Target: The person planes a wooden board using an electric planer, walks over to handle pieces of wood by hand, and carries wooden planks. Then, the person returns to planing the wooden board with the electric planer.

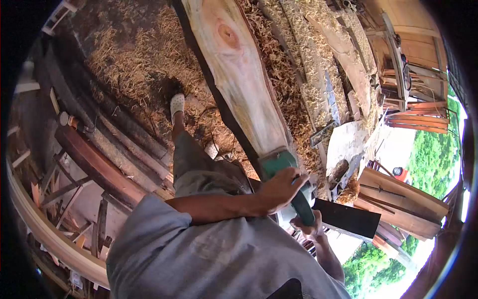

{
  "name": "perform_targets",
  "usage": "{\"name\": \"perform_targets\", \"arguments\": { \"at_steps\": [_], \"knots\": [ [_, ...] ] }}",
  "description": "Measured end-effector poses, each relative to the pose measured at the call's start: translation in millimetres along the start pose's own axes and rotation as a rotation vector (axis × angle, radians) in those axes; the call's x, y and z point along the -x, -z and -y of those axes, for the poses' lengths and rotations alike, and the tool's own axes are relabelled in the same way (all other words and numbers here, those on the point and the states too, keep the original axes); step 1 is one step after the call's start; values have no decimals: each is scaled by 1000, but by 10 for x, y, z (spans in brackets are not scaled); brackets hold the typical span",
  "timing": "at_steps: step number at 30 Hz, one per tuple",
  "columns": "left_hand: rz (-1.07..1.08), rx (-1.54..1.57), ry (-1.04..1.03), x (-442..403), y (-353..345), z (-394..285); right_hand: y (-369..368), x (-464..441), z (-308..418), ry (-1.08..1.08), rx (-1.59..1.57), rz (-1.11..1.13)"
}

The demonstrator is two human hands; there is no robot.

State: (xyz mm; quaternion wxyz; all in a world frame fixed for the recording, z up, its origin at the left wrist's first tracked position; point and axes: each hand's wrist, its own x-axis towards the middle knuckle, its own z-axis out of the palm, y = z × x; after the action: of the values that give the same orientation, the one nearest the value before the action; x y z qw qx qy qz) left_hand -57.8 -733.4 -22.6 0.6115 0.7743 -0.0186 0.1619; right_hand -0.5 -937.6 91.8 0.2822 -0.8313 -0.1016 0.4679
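"Grey shirt (224,254) nearest, 6 o'clock. Left to right?"

"Reddish-brown beam (102,167), 9 o'clock. Long wood slab (236,79), 12 o'clock; green power tool (278,160), probably a planer, on its near end, 4 o'clock."

"Hands?"

"Left hand (281,192): fingers curled over the tool's front part. Right hand (311,226): fingers wrapped round its rear handle (301,205). Planks (393,192) farther out, 4 o'clock."

"Handling?"

"Tool: probably heavyish, rigid, hard-shelled; grip rear handle plus front, avoid underside. Slab: likely heavy, stiff; take by its edges."
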Motion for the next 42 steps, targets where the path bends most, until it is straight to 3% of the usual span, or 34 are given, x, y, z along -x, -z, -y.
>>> {"name": "perform_targets", "arguments": {
  "at_steps": [3,5,8,13,16,19,23,26,28,30,31,32,34,35,36,38,42],
  "knots": [
    [-45,-54,157,-114,396,-57,-76,-247,530,1,-11,69],
    [-110,-46,163,-213,692,-10,-140,-465,985,37,144,131],
    [-340,5,132,-398,1182,134,-291,-763,1509,64,139,129],
    [-374,86,190,-769,2127,397,-562,-1344,2542,28,82,99],
    [-407,-8,138,-1016,2757,649,-706,-1755,3063,141,138,66],
    [-433,-85,119,-1328,3470,915,-845,-2213,3703,119,152,112],
    [-449,-230,16,-1863,4442,1452,-1076,-2922,4571,330,129,25],
    [-474,-326,-90,-2283,5279,1950,-1170,-3552,5255,759,238,-32],
    [-450,-290,-175,-2553,5789,2239,-1200,-4042,5581,950,471,-86],
    [-416,-241,-109,-2644,6073,2315,-1278,-4232,5823,892,434,-91],
    [-405,-232,-73,-2657,6137,2299,-1332,-4223,5936,706,245,-45],
    [-400,-233,-44,-2636,6132,2305,-1349,-4379,5865,693,235,-59],
    [-414,-257,-15,-2521,5937,2216,-1307,-4560,5549,1416,1167,-454],
    [-434,-288,-19,-2425,5743,2188,-1227,-4504,5265,1377,1165,-453],
    [-461,-328,-32,-2306,5450,2115,-1159,-4238,4931,1231,1039,-304],
    [-498,-381,-42,-2029,4663,1787,-1008,-3470,4365,948,657,-125],
    [-413,-256,90,-1313,2787,910,-725,-1997,2922,588,118,-120]
  ]
}}
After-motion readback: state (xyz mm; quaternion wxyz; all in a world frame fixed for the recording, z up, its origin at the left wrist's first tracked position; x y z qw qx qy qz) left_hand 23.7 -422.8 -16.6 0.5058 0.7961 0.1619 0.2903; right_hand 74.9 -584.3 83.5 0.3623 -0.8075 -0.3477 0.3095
